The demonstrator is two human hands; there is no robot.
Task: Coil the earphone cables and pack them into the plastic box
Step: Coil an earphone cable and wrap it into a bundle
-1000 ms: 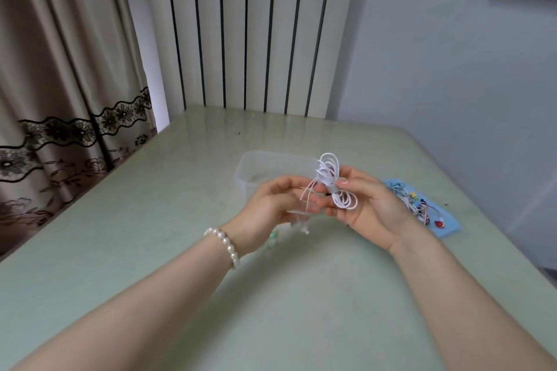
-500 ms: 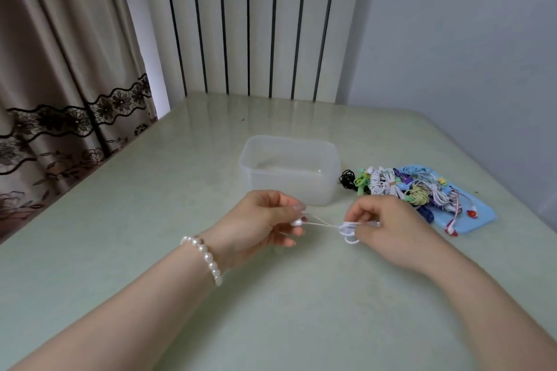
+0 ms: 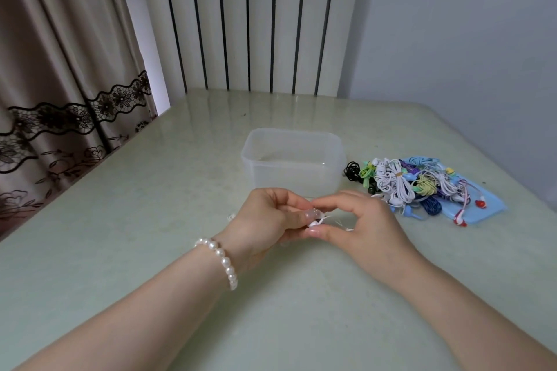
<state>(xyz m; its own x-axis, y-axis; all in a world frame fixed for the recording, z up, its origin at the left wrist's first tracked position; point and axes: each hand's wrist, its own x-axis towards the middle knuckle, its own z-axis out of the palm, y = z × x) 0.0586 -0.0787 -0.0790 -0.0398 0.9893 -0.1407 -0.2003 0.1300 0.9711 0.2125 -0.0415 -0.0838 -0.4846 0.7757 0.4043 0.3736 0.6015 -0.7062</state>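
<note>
Translucent plastic box (image 3: 294, 159) sits mid-surface, lid off, nothing visible inside. Just right of it — pile of coiled earphones (image 3: 404, 184) in white, black, green, purple and blue, partly lying on a flat blue piece (image 3: 488, 208) that could be a lid or pouch, cannot tell which. Near edge of the box: left hand (image 3: 265, 220) and right hand (image 3: 367, 226) meet just above the surface, fingers of both curled and pinching one white earphone cable (image 3: 316, 221) between them; only a small bit of the cable shows, with thin strands poking out beside the right thumb. Cable is not in the box. Pearl bracelet (image 3: 221, 259) on the left wrist. Pale green surface (image 3: 150, 220), glossy with reflections. Behind it — white radiator (image 3: 256, 18) with dark gaps, beige curtain (image 3: 60, 54) with black lace trim at left, plain white wall (image 3: 467, 39) at right.
</note>
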